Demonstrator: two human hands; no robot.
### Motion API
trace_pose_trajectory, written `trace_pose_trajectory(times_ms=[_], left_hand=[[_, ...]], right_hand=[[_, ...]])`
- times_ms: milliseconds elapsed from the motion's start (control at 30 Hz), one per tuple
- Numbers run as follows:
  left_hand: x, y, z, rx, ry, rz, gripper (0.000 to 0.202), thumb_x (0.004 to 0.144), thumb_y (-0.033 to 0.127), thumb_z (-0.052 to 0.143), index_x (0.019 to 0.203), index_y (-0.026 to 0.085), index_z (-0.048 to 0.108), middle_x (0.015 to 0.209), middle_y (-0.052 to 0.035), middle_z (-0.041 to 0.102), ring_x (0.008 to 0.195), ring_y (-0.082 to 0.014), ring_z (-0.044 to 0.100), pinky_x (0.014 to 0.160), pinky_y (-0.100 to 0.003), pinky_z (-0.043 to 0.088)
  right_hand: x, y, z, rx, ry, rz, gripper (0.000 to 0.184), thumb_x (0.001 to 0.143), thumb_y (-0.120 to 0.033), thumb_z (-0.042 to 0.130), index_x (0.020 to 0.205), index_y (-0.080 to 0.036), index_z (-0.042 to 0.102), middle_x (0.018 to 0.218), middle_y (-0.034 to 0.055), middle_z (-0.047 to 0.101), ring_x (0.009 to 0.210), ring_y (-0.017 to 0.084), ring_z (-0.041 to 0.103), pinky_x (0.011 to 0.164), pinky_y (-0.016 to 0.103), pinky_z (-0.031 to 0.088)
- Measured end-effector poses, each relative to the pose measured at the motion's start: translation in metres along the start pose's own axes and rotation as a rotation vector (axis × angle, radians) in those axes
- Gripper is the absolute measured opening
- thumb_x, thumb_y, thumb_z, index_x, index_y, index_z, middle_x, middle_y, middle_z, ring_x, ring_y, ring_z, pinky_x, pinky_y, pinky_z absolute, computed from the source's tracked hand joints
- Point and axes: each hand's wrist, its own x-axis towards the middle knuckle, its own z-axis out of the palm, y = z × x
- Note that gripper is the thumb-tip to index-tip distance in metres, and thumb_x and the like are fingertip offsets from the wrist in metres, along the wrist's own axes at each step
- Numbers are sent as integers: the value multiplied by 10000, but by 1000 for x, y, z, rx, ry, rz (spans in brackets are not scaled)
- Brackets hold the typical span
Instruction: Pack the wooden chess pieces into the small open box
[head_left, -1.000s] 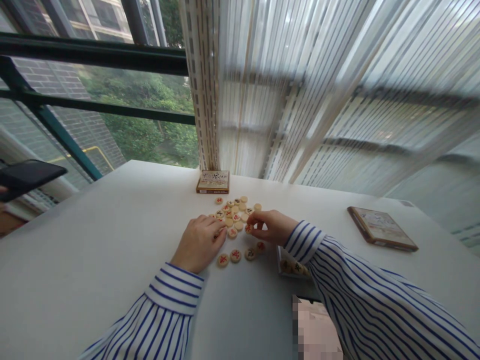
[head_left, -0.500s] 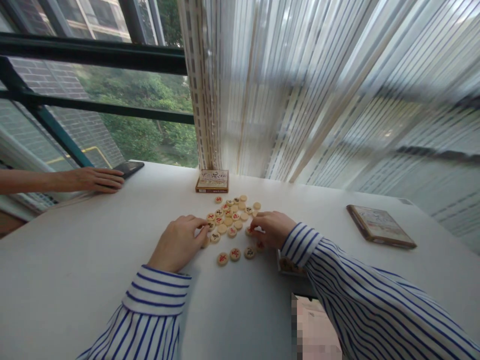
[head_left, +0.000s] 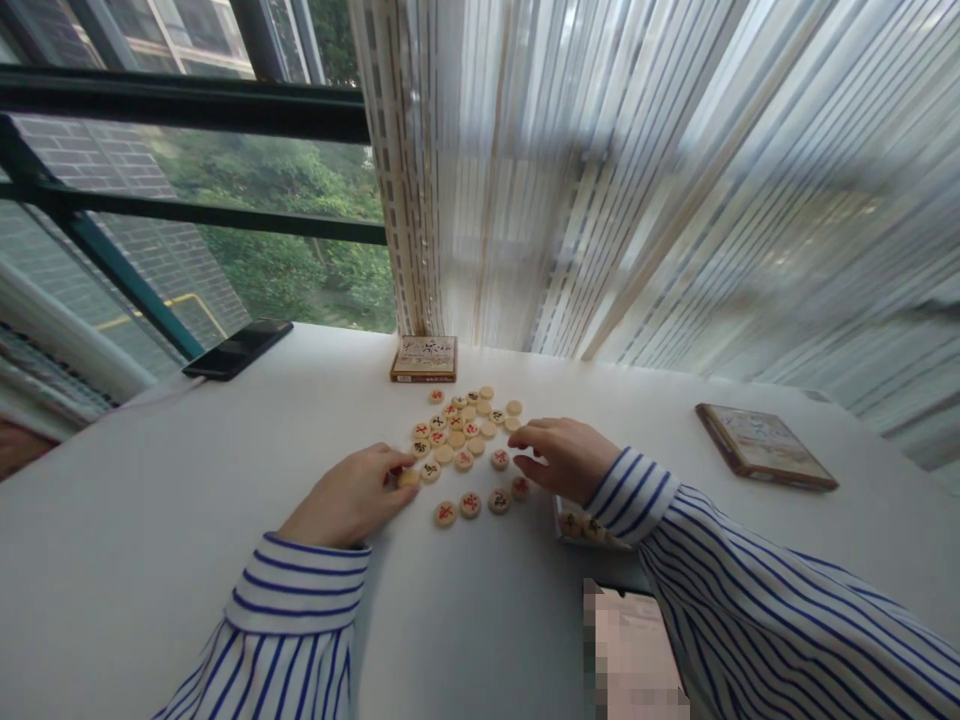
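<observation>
Round wooden Chinese chess pieces (head_left: 457, 440) lie in a loose cluster on the white table, some with red or black characters up, others blank side up. At the cluster's left edge, my left hand (head_left: 349, 497) has thumb and fingers closed on a blank-faced piece (head_left: 408, 479). My right hand (head_left: 568, 458) is over the right side, thumb and fingers apart, holding nothing. Just left of its fingertips sits a red-marked piece (head_left: 500, 459). A short row, including a black-marked piece (head_left: 499, 501), lies nearer to me. Partly under my right wrist is an open box (head_left: 570, 535) with pieces inside.
A flat decorated box (head_left: 424, 360) lies behind the cluster, and a similar box (head_left: 765, 448) at the right. A black phone (head_left: 240, 349) with a cable rests at the far left by the window. Another phone (head_left: 637, 650) lies near my right forearm. String curtains (head_left: 525, 200) hang behind the table.
My right hand has let go of the red-marked piece and drawn back to the right, fingers opening. My left hand has shifted slightly left and down. Another person's hand has left the far-left phone.
</observation>
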Motion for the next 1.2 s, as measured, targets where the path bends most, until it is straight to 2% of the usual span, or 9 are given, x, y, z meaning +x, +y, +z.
trace_pose_trajectory(times_ms=[133,333,533,633,733,900,1067,1200], left_hand=[[-1,2,-2,-13,-16,19,312,742,336,472,890,185,701,777,-45,641,681,-164,599,644,-265,452],[-5,10,-9,-210,114,-23,300,720,378,527,902,172,647,763,-24,638,679,-152,573,627,-265,465],[-7,20,-14,-501,73,35,289,691,394,575,851,158,621,696,-15,601,633,-136,545,603,-267,475],[-8,22,-15,-597,31,67,317,690,381,586,911,159,631,736,-23,619,651,-135,554,623,-266,484],[-7,18,-15,-543,-9,72,320,717,380,564,949,177,650,789,-32,643,674,-136,563,634,-263,481],[-7,4,-15,-356,-45,-23,295,731,402,546,909,197,662,776,-18,659,648,-141,572,594,-250,465],[-7,-4,-11,-266,-62,-74,272,727,399,528,859,199,656,714,-3,649,628,-146,580,584,-240,452],[-5,-3,-8,-237,-70,-93,293,730,413,504,861,196,651,693,-4,639,622,-151,579,582,-242,441]], right_hand=[[-5,0,-2,49,52,-5,214,812,-245,504,987,-192,614,906,47,663,723,133,599,657,251,397],[-13,-2,-5,93,103,-22,194,814,-216,498,965,-182,615,886,51,658,722,127,598,666,246,410],[-15,-3,-9,115,115,-12,195,813,-211,499,966,-184,616,888,50,658,724,126,603,664,241,419],[-15,-4,-9,114,117,-16,196,813,-209,497,965,-183,617,889,49,658,721,124,602,667,241,417],[-16,-4,-7,110,116,-16,198,814,-210,495,968,-183,616,893,49,660,723,124,601,671,242,413],[-16,2,-5,44,119,-13,193,819,-216,481,950,-181,618,878,49,671,741,143,600,689,266,394],[-13,7,-5,-40,84,69,196,821,-216,472,945,-187,621,872,51,676,797,168,599,712,294,372],[-6,8,-6,-89,24,117,218,816,-222,476,984,-189,610,952,64,674,890,193,591,747,315,370]])
